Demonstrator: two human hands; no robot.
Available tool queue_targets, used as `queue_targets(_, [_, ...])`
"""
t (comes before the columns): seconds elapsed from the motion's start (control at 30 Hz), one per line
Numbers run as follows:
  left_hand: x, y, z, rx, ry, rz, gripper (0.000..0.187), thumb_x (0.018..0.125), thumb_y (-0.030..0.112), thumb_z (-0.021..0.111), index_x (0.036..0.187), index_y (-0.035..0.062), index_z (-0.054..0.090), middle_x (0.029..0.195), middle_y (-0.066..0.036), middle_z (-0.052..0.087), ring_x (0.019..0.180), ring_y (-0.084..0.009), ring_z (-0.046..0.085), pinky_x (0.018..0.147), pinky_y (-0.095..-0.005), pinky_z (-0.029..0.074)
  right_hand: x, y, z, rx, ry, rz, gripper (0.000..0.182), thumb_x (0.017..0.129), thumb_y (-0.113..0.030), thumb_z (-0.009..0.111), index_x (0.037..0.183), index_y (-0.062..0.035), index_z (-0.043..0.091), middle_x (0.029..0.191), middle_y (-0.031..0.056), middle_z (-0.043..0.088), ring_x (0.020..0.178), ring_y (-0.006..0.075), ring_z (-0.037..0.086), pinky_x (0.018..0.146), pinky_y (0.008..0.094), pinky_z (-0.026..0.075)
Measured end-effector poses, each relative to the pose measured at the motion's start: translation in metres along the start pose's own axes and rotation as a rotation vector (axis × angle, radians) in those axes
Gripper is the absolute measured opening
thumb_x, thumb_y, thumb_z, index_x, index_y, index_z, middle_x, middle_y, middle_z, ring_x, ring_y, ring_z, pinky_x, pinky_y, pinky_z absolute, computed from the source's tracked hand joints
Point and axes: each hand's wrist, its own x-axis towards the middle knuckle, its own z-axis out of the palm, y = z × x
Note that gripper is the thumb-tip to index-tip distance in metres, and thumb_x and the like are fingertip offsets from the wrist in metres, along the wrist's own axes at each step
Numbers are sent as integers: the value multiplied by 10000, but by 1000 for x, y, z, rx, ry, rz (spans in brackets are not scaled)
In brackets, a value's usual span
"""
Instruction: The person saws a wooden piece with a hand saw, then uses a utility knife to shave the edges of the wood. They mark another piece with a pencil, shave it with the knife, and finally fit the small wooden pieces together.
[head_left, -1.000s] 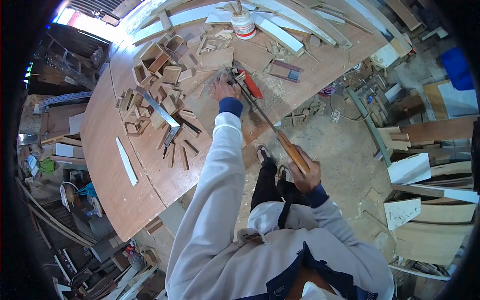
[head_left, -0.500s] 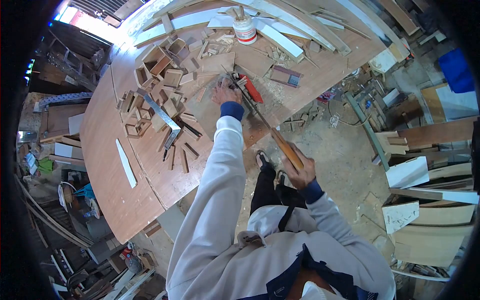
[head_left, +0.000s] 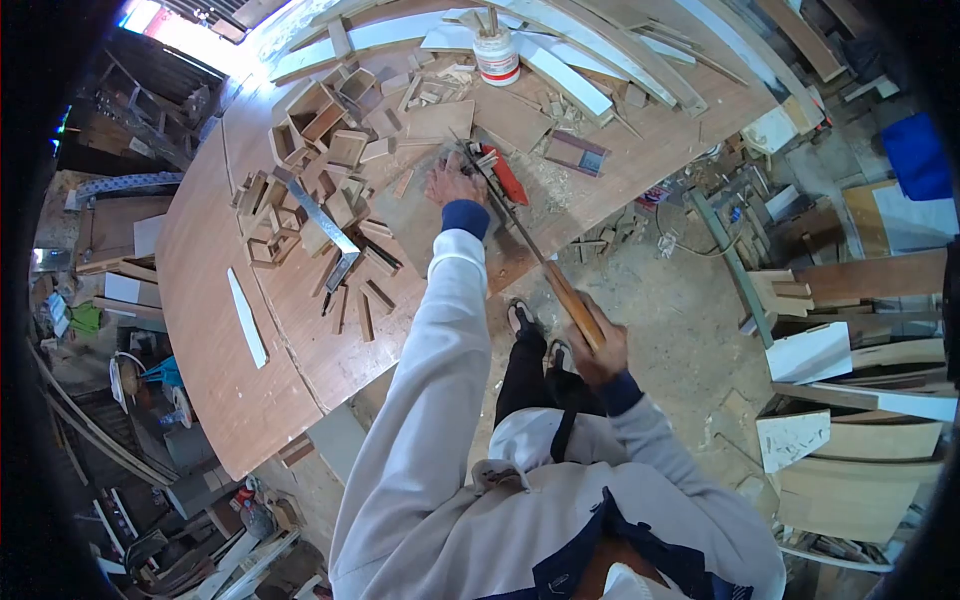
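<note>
My right hand [head_left: 601, 345] is wrapped round the wooden handle [head_left: 575, 306] of a hand saw. The saw's long narrow blade [head_left: 518, 228] runs up and left over the table, its far part passing close beside my left hand [head_left: 457, 182]. Fingers bent, my left hand presses down on a small piece of wood [head_left: 484, 162] at the blade; most of what lies beneath the fingers is hidden. A red tool or block [head_left: 506, 176] lies just right of the blade. Under the hand is a flat board [head_left: 415, 228] dusted with sawdust.
Small wooden frames [head_left: 348, 148], a metal square [head_left: 325, 220] and short sticks lie left of my hand. A white tub [head_left: 496, 60] with sticks in it stands farther back, near long strips [head_left: 565, 85]. Boards [head_left: 850, 485] lean at the right. The wooden table [head_left: 205, 330] ends just before my feet.
My right hand has moved slightly down toward my body, drawing the saw a little with it. The left hand stays pressed in place. The view has shifted slightly.
</note>
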Motion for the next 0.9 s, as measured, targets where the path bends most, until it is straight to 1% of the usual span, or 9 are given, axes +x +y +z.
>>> queue_targets(0.1, [1, -3, 1, -38, 68, 44, 615, 652, 246, 641, 1244, 180, 487, 1297, -131, 466, 1215, -405, 373, 995, -578, 256, 15, 0, 5, 33, -23, 23, 312, 864, -190, 554, 1137, -40, 530, 1070, 156, 605, 869, 312, 630, 677, 362, 521])
queue_targets(0.3, [-4, 14, -20, -1, -99, -51, 505, 632, 217, 636, 1129, 190, 547, 1284, -151, 451, 1214, -385, 371, 976, -539, 266, -3, 14, 6, -26, 3, -32, 371, 831, -200, 597, 1154, -31, 529, 988, 179, 629, 796, 343, 643, 663, 358, 522])
queue_targets(0.37, [-4, 7, -9, -45, 56, 35, 491, 632, 202, 633, 1113, 173, 543, 1267, -154, 460, 1195, -387, 378, 962, -556, 268, 11, 15, 8, -98, 2, -46, 375, 823, -187, 602, 1156, -31, 531, 955, 186, 638, 780, 346, 650, 667, 352, 526])
queue_targets(0.47, [-1, -7, -2, 18, -10, 105, 563, 662, 199, 641, 1200, 117, 496, 1273, -204, 456, 1214, -417, 376, 1019, -515, 269, 19, 7, 11, 62, 31, 8, 384, 824, -175, 600, 1168, -19, 529, 908, 208, 642, 791, 350, 658, 688, 347, 527])
queue_targets(0.53, [-4, 0, -15, -28, -46, 135, 539, 661, 183, 630, 1176, 94, 499, 1260, -202, 463, 1199, -411, 387, 1015, -511, 275, 18, 4, 11, 102, 33, 55, 372, 819, -110, 614, 1145, 53, 537, 930, 199, 649, 794, 238, 675, 686, 288, 508])
queue_targets(0.67, [-13, 3, -26, 10, 21, 195, 459, 656, 146, 613, 1103, 82, 529, 1175, -174, 502, 1145, -374, 417, 1005, -484, 287, 17, 11, 18, 111, 108, -60, 378, 821, -106, 615, 1162, 35, 536, 915, 195, 649, 781, 201, 672, 680, 285, 501])
queue_targets(0.73, [-13, 6, -26, 20, 65, 264, 350, 672, 112, 587, 1016, 75, 536, 1097, -171, 498, 1052, -368, 433, 940, -470, 321, 20, 9, 15, 109, 80, -58, 413, 812, -148, 609, 1185, 5, 521, 953, 204, 647, 829, 347, 656, 697, 357, 525])
queue_targets(0.77, [-12, 7, -27, 35, 109, 336, 242, 689, 77, 562, 930, 69, 544, 1020, -168, 495, 958, -363, 449, 876, -456, 355, 21, 10, 14, 108, 76, -60, 413, 812, -148, 609, 1185, 5, 521, 953, 204, 647, 829, 347, 656, 697, 357, 525])
queue_targets(0.9, [-9, 1, -2, 97, 136, 357, 245, 710, 55, 536, 955, 61, 526, 1049, -183, 479, 991, -379, 438, 899, -459, 346, 21, 10, 7, 53, 5, 25, 426, 806, -150, 607, 1201, -22, 514, 927, 207, 641, 791, 355, 652, 688, 373, 522])
